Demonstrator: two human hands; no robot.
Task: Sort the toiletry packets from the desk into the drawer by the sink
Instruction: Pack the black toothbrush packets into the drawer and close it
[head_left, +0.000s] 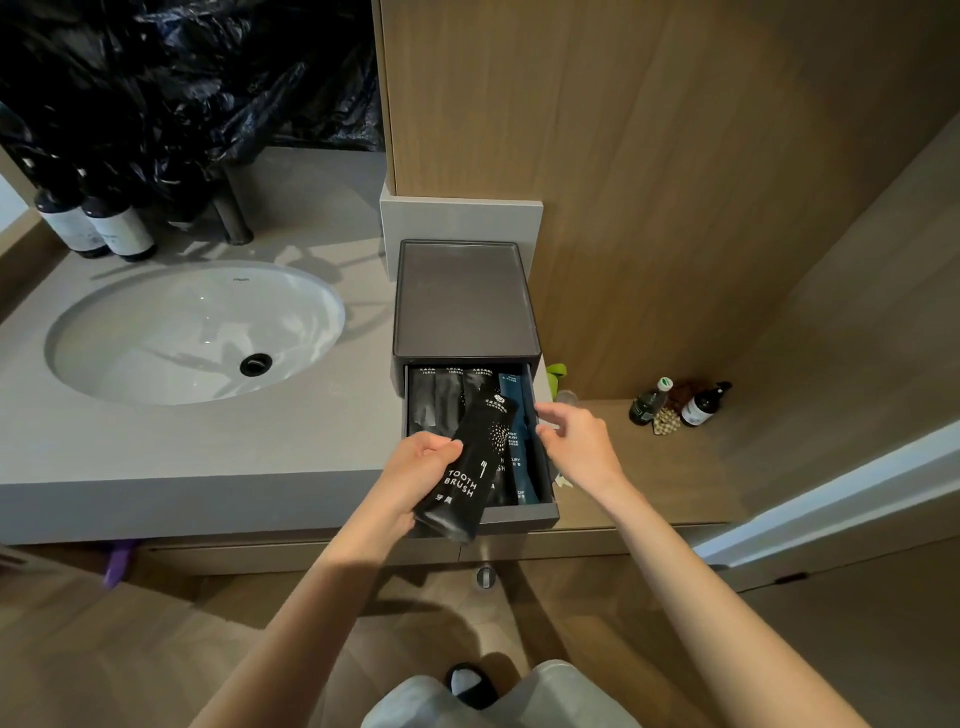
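Observation:
My left hand (415, 475) grips a black packet marked TOOTH BRUSH (467, 470), tilted over the front of the pulled-out drawer (519, 514). The drawer belongs to a dark grey box (462, 301) standing on the counter right of the sink. Inside lie several black packets (441, 400) side by side, and blue packets (519, 410) along the right wall. My right hand (576, 441) hovers over the drawer's right edge with fingers apart, holding nothing.
A white oval sink (197, 332) with a dark tap (234, 218) sits left in the grey counter (182, 447). Two dark bottles (98, 223) stand at the back left. On the lower wooden ledge to the right stand small bottles (675, 402). A wooden wall panel rises behind.

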